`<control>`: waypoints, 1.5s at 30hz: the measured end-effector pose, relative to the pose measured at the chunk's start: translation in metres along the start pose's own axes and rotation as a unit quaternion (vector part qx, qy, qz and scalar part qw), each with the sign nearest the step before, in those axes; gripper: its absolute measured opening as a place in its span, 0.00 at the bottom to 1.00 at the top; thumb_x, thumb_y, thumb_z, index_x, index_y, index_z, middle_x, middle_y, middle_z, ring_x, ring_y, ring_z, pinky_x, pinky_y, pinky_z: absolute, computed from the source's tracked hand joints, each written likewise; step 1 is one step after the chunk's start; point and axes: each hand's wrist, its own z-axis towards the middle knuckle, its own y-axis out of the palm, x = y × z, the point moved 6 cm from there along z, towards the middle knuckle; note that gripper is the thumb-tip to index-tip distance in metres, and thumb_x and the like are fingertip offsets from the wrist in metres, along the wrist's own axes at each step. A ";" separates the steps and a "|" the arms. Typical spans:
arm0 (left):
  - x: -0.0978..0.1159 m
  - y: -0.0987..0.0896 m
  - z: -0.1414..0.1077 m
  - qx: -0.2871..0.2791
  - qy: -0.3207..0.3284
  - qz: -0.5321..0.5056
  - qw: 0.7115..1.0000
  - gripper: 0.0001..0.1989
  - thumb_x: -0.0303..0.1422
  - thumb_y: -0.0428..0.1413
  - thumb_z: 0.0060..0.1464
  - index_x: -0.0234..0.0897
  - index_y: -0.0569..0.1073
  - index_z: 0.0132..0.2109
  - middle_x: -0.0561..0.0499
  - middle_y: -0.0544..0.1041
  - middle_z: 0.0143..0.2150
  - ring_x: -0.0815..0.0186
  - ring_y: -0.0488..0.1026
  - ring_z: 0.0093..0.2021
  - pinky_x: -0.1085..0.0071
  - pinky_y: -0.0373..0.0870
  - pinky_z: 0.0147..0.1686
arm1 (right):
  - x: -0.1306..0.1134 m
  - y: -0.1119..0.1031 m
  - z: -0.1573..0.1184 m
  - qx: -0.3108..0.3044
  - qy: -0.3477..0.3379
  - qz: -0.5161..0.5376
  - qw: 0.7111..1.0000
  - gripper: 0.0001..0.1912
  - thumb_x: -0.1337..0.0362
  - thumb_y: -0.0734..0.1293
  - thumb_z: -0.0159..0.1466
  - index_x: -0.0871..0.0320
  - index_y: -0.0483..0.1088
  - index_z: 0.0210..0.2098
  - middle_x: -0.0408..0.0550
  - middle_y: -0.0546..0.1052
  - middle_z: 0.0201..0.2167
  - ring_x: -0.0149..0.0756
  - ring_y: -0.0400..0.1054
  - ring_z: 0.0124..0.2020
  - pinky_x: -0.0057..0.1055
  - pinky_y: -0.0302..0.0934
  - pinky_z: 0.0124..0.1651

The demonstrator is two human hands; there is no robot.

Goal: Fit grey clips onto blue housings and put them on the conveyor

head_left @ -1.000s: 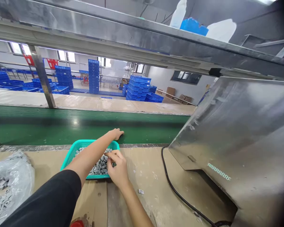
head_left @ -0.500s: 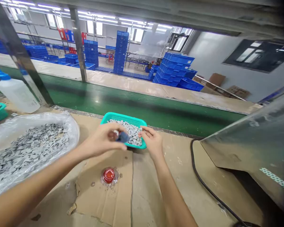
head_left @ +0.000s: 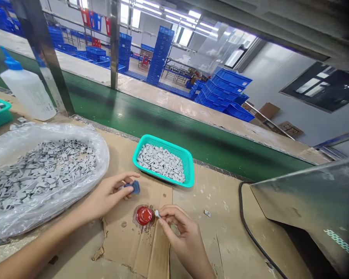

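Left hand: my left hand (head_left: 104, 197) is at 10 o'clock, fingers and thumb closed on a small blue block (head_left: 135, 187).

Right hand: my right hand (head_left: 186, 236) is at 12 o'clock, close in, thumb and forefinger pinched on a small grey part (head_left: 156, 213). My two hands are apart.

Grey part: it sits at the tip of my pinch, just beside the red cap, and most of it is hidden by my fingers.

Handling: the part looks light, stiff and tiny, so I'd hold it by its edges with my fingertips; it seems easy to drop. The blue block looks light, and I can't tell whether it is firm or soft.

Red cap: a round red cap (head_left: 144, 215) stands at 11 o'clock on a cardboard sheet (head_left: 120, 248), with a dark red stain around it.

Basket: a teal plastic basket (head_left: 163, 162) at 12 o'clock is full of grey parts (head_left: 161, 163).

Bag: a clear plastic bag (head_left: 95, 155) at 9 o'clock holds a heap of the same grey parts.

Nearby: a white squeeze bottle (head_left: 27, 89) with a blue cap stands at 10 o'clock. A loose grey part (head_left: 207, 213) lies on the surface (head_left: 229, 248) at 1 o'clock.

In the way: nothing lies between my hands and the red cap. A black cable (head_left: 241, 213) and a stainless steel housing (head_left: 302, 201) are at 2 to 3 o'clock.
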 end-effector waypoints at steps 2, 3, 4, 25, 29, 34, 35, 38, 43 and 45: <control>-0.003 -0.003 -0.001 -0.003 -0.027 -0.068 0.997 0.14 0.36 0.45 0.55 0.42 0.64 0.49 0.53 0.67 0.33 0.71 0.66 0.29 0.73 0.64 0.32 | -0.006 0.002 0.002 -0.014 -0.017 -0.029 0.999 0.05 0.72 0.60 0.58 0.59 0.66 0.29 0.47 0.69 0.29 0.30 0.63 0.27 0.26 0.59 0.28; -0.004 -0.005 -0.001 -0.003 -0.037 -0.095 0.995 0.14 0.36 0.45 0.56 0.42 0.65 0.49 0.54 0.67 0.33 0.72 0.64 0.28 0.74 0.63 0.31 | -0.008 0.003 0.004 -0.020 -0.025 -0.042 0.999 0.05 0.72 0.60 0.58 0.59 0.66 0.28 0.47 0.69 0.29 0.30 0.63 0.27 0.25 0.58 0.28; -0.004 -0.006 0.000 0.001 -0.043 -0.113 0.993 0.14 0.37 0.46 0.55 0.42 0.65 0.48 0.53 0.67 0.34 0.72 0.64 0.30 0.74 0.62 0.32 | -0.011 0.004 0.005 -0.025 -0.032 -0.053 0.998 0.06 0.72 0.60 0.58 0.59 0.67 0.28 0.47 0.69 0.29 0.30 0.63 0.27 0.25 0.58 0.27; -0.001 -0.006 -0.003 0.004 -0.052 -0.028 0.998 0.14 0.36 0.47 0.54 0.41 0.60 0.48 0.55 0.65 0.32 0.72 0.62 0.29 0.75 0.60 0.31 | -0.035 0.007 0.008 -0.001 -0.155 -0.128 0.980 0.10 0.74 0.60 0.59 0.58 0.71 0.33 0.50 0.74 0.30 0.34 0.69 0.34 0.29 0.68 0.35; 0.007 -0.007 -0.003 0.005 -0.003 0.080 0.997 0.11 0.37 0.46 0.55 0.38 0.68 0.42 0.51 0.69 0.40 0.65 0.65 0.40 0.71 0.61 0.40 | -0.043 0.002 0.007 0.017 -0.161 -0.138 0.977 0.09 0.75 0.61 0.58 0.60 0.71 0.32 0.51 0.74 0.30 0.33 0.69 0.33 0.27 0.67 0.35; 0.015 -0.009 -0.006 0.039 0.038 0.130 0.990 0.11 0.34 0.50 0.53 0.41 0.68 0.44 0.52 0.70 0.43 0.65 0.66 0.43 0.70 0.61 0.43 | -0.050 0.001 0.006 0.040 -0.188 -0.155 0.969 0.09 0.77 0.61 0.57 0.61 0.71 0.32 0.51 0.73 0.30 0.33 0.69 0.33 0.26 0.67 0.35; 0.018 -0.008 -0.007 0.043 0.046 0.131 0.989 0.11 0.33 0.50 0.52 0.42 0.67 0.44 0.54 0.71 0.42 0.66 0.67 0.42 0.71 0.61 0.42 | -0.051 0.001 0.006 0.046 -0.191 -0.157 0.968 0.09 0.77 0.61 0.57 0.60 0.71 0.33 0.51 0.74 0.30 0.33 0.69 0.33 0.27 0.67 0.36; 0.024 -0.007 -0.011 0.042 0.066 0.136 0.988 0.08 0.31 0.52 0.51 0.41 0.69 0.40 0.55 0.73 0.39 0.68 0.68 0.40 0.72 0.63 0.40 | -0.049 0.005 0.006 0.039 -0.187 -0.155 0.969 0.11 0.77 0.61 0.57 0.58 0.71 0.33 0.50 0.74 0.30 0.33 0.69 0.33 0.27 0.68 0.35; 0.031 -0.008 -0.015 0.046 0.085 0.136 0.986 0.07 0.29 0.53 0.50 0.41 0.72 0.39 0.54 0.73 0.40 0.67 0.68 0.42 0.72 0.63 0.43 | -0.045 0.005 0.006 0.050 -0.169 -0.129 0.976 0.10 0.76 0.62 0.56 0.59 0.72 0.32 0.50 0.74 0.29 0.34 0.70 0.32 0.27 0.68 0.34; 0.032 -0.008 -0.015 0.038 0.092 0.137 0.986 0.07 0.31 0.55 0.49 0.41 0.72 0.38 0.54 0.73 0.39 0.67 0.68 0.41 0.72 0.63 0.42 | -0.045 0.003 0.007 0.072 -0.151 -0.109 0.980 0.10 0.76 0.63 0.56 0.58 0.73 0.31 0.49 0.74 0.29 0.34 0.70 0.32 0.27 0.68 0.34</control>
